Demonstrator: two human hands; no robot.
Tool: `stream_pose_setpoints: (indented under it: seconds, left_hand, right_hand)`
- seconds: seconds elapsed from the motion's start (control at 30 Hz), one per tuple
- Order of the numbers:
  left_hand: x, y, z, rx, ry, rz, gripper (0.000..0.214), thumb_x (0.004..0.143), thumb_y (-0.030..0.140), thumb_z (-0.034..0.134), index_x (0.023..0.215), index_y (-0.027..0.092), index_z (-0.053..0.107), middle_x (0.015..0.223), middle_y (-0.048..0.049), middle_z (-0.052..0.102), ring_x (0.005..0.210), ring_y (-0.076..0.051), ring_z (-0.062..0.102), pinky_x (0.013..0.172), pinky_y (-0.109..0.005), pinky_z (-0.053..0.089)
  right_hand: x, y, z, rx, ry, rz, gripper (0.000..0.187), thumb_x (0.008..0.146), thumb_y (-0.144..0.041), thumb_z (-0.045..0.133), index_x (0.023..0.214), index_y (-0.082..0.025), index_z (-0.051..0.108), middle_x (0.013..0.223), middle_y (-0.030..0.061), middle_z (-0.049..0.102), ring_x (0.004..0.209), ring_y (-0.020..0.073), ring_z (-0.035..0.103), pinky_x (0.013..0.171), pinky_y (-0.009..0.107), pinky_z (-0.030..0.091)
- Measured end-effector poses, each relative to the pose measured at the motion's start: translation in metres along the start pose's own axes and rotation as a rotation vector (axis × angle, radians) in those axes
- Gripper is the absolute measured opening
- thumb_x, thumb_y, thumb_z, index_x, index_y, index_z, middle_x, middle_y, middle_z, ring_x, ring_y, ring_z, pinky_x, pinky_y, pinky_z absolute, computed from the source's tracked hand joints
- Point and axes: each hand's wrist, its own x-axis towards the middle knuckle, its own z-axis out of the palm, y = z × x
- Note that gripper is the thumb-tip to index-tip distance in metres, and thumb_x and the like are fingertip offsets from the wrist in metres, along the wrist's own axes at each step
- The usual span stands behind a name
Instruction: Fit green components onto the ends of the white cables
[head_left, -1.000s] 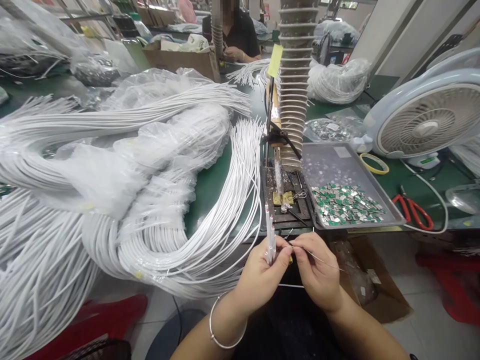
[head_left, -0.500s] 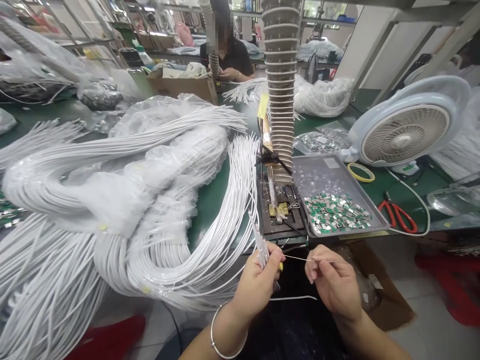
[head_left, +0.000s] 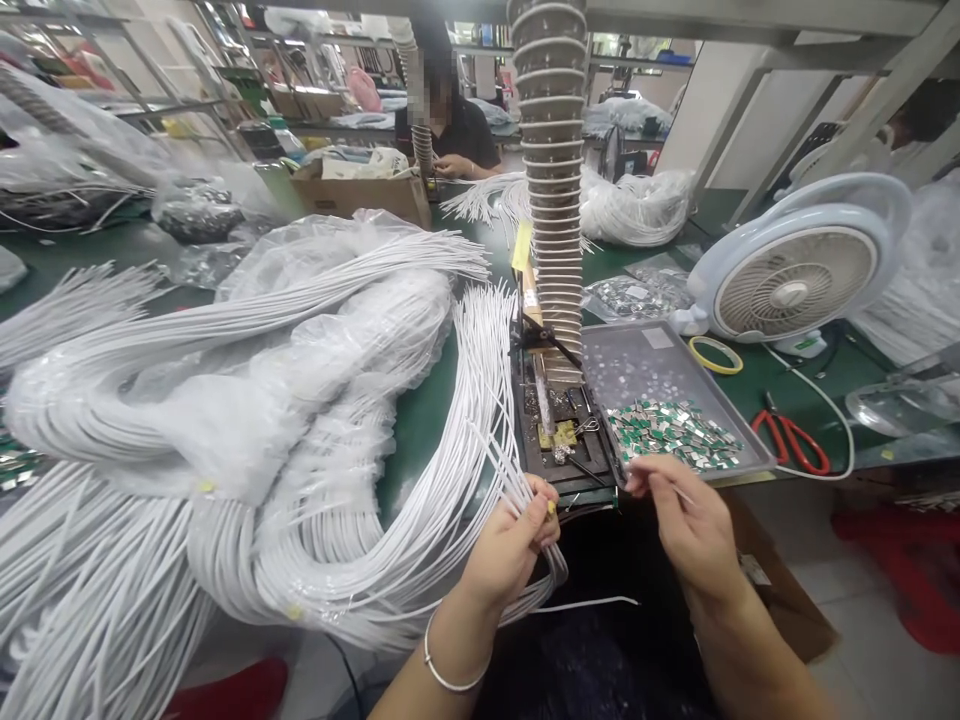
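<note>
Left hand (head_left: 510,540): I find its grip curled closed around a few white cables (head_left: 495,462), at the near edge of the surface (head_left: 416,400).
Cable axis: the held ends slant from the grip toward far left, beside the large bundle (head_left: 450,465).
Right hand (head_left: 694,520): fingertips drawn nearly together, near the front left corner of the tray (head_left: 619,350); I cannot tell what, if anything, this grip holds.
Nearer hand: left, touching the cables; the right hand stands apart, to their right.
</note>
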Motion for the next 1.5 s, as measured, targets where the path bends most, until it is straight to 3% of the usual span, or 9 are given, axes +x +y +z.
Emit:
stream_pose_setpoints:
  seconds: [0.07, 0.2, 0.33, 0.47, 0.6, 0.83, 1.0, 1.17, 1.5]
  left_hand:
    - [0.004, 0.001, -0.002, -0.072, 0.005, 0.017, 0.020, 0.072, 0.026, 0.071, 0.077, 0.015, 0.054, 0.073, 0.0022, 0.050, 0.049, -0.003, 0.037, 0.051, -0.022, 0.026]
    - [0.010, -0.003, -0.005, -0.180, 0.008, 0.002, 0.019, 0.068, 0.019, 0.072, 0.078, 0.015, 0.057, 0.075, 0.0005, 0.053, 0.053, -0.005, 0.041, 0.055, -0.023, 0.031]
    - [0.012, -0.009, -0.006, -0.202, 0.030, 0.007, 0.019, 0.068, 0.018, 0.072, 0.082, 0.014, 0.059, 0.076, -0.0005, 0.054, 0.056, -0.006, 0.042, 0.058, -0.024, 0.033]
    - [0.012, -0.011, -0.004, -0.179, 0.062, 0.027, 0.020, 0.068, 0.019, 0.072, 0.082, 0.014, 0.059, 0.075, -0.0004, 0.053, 0.055, -0.005, 0.040, 0.056, -0.025, 0.032]
    - [0.012, -0.013, -0.003, -0.140, 0.076, 0.035, 0.023, 0.068, 0.021, 0.073, 0.085, 0.014, 0.059, 0.075, 0.0003, 0.054, 0.052, -0.004, 0.039, 0.054, -0.024, 0.031]
    - [0.012, -0.015, 0.000, -0.069, 0.117, 0.083, 0.027, 0.068, 0.024, 0.074, 0.084, 0.015, 0.053, 0.080, 0.0006, 0.059, 0.046, -0.002, 0.037, 0.048, -0.022, 0.028]
    - [0.013, -0.016, 0.006, -0.019, 0.174, 0.090, 0.031, 0.068, 0.032, 0.073, 0.076, 0.016, 0.047, 0.064, 0.0046, 0.055, 0.040, 0.000, 0.028, 0.043, -0.019, 0.018]
    - [0.014, -0.014, 0.010, 0.065, 0.190, 0.080, 0.033, 0.070, 0.039, 0.070, 0.075, 0.017, 0.046, 0.045, 0.0124, 0.030, 0.039, -0.001, 0.021, 0.042, -0.018, 0.014]
    - [0.012, -0.008, 0.015, 0.113, 0.190, 0.083, 0.026, 0.073, 0.035, 0.064, 0.079, 0.015, 0.049, 0.046, 0.0115, 0.029, 0.039, -0.002, 0.020, 0.042, -0.019, 0.015]
  right_hand:
    - [0.014, 0.010, -0.007, -0.235, 0.029, -0.007, 0.017, 0.088, -0.021, 0.045, 0.094, -0.020, 0.061, 0.085, 0.0058, 0.064, 0.076, 0.0168, 0.061, 0.072, 0.033, 0.051]
    - [0.041, 0.026, -0.012, -0.476, -0.159, -0.029, 0.016, 0.083, -0.019, 0.046, 0.092, -0.021, 0.059, 0.091, 0.0064, 0.065, 0.085, 0.0200, 0.060, 0.076, 0.034, 0.049]
    - [0.053, 0.035, -0.007, -0.564, -0.318, 0.004, 0.015, 0.080, -0.018, 0.046, 0.087, -0.020, 0.058, 0.083, 0.0051, 0.063, 0.078, 0.0190, 0.059, 0.068, 0.032, 0.047]
    - [0.058, 0.039, -0.004, -0.571, -0.336, 0.000, 0.014, 0.078, -0.019, 0.045, 0.083, -0.019, 0.058, 0.074, 0.0036, 0.060, 0.065, 0.0163, 0.055, 0.061, 0.029, 0.044]
    - [0.060, 0.041, -0.006, -0.554, -0.330, 0.027, 0.013, 0.075, -0.021, 0.048, 0.083, -0.019, 0.058, 0.065, 0.0002, 0.055, 0.054, 0.0137, 0.050, 0.053, 0.027, 0.041]
    - [0.055, 0.038, -0.012, -0.475, -0.293, 0.007, 0.013, 0.078, -0.022, 0.047, 0.084, -0.020, 0.058, 0.073, 0.0023, 0.059, 0.061, 0.0145, 0.055, 0.058, 0.028, 0.045]
    - [0.045, 0.026, -0.010, -0.413, -0.123, -0.051, 0.010, 0.082, -0.021, 0.047, 0.082, -0.021, 0.057, 0.077, 0.0031, 0.059, 0.069, 0.0154, 0.056, 0.063, 0.029, 0.047]
    - [0.024, 0.008, 0.002, -0.234, 0.022, 0.023, 0.007, 0.084, -0.022, 0.051, 0.084, -0.022, 0.058, 0.081, 0.0032, 0.058, 0.075, 0.0158, 0.057, 0.066, 0.029, 0.048]
    - [-0.002, -0.007, 0.040, 0.051, -0.043, 0.132, 0.005, 0.084, -0.022, 0.053, 0.086, -0.020, 0.058, 0.074, 0.0009, 0.058, 0.058, 0.0108, 0.056, 0.052, 0.023, 0.049]
